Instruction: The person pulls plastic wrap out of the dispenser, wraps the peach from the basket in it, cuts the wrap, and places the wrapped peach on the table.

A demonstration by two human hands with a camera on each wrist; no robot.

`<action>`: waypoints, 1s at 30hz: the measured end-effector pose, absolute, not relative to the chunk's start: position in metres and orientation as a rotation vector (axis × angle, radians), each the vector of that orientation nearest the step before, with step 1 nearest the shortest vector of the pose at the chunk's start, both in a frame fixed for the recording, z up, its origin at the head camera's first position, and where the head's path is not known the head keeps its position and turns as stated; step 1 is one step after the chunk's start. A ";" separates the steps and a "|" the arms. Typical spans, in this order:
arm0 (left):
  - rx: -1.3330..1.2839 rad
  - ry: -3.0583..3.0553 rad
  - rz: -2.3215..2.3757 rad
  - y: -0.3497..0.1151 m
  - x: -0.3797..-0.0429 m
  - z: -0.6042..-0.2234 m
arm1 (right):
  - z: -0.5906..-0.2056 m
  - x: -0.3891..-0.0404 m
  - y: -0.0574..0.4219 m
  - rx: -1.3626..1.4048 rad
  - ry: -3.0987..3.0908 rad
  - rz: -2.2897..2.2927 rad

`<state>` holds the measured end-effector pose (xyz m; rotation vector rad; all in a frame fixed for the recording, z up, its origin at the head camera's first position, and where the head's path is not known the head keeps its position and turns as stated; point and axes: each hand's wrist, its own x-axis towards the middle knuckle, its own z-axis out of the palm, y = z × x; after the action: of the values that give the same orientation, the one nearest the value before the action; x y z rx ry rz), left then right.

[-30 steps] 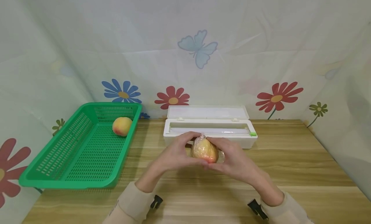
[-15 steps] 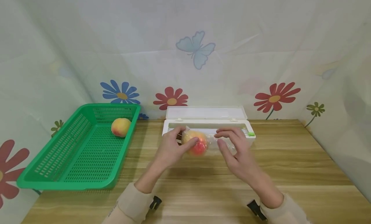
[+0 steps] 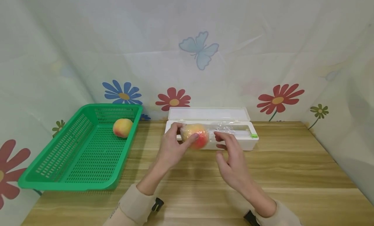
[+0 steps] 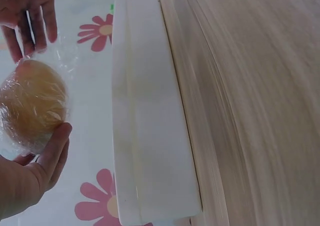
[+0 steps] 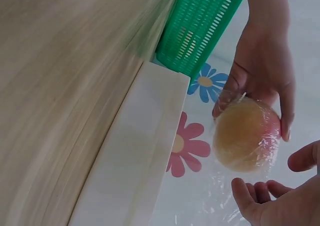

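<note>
My left hand (image 3: 173,147) grips a yellow-red peach (image 3: 198,139) between thumb and fingers, in front of the white box. Clear plastic wrap (image 5: 222,196) covers the peach, and a loose end of it spreads to the right in the head view. Close to that loose film, my right hand (image 3: 233,164) has its fingers loosely bent and apart, with a gap to the peach. In the left wrist view the right hand's fingers (image 4: 37,28) hang near the film; whether they touch it I cannot tell.
Behind the hands stands a white cling film box (image 3: 211,144), lid (image 3: 208,113) raised, with a film roll and a green tab (image 3: 254,135). At left a green basket (image 3: 117,169) holds one unwrapped peach (image 3: 122,128). Everything rests on a wooden table (image 3: 292,167) before a flowered curtain.
Both hands were around the peach at first. The right hand has come away from it, and the left has carried the peach left and up, turning its red side forward. Loose film now shows.
</note>
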<state>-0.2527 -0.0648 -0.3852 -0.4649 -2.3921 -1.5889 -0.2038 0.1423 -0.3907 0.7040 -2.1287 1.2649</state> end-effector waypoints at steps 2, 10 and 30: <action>-0.495 -2.378 -1.604 -0.063 -0.251 -0.384 | -0.391 -0.204 0.142 0.682 -2.158 1.282; -0.621 -2.329 -1.651 -0.057 -0.246 -0.385 | -0.391 -0.205 0.141 0.638 -2.199 1.475; -0.903 -2.249 -1.621 -0.049 -0.237 -0.384 | -0.384 -0.212 0.152 0.482 -2.085 1.783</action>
<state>-0.2370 -0.0487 -0.3843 -0.9033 -2.2495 -1.6211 -0.2120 0.1516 -0.3840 0.4819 -2.0847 1.7828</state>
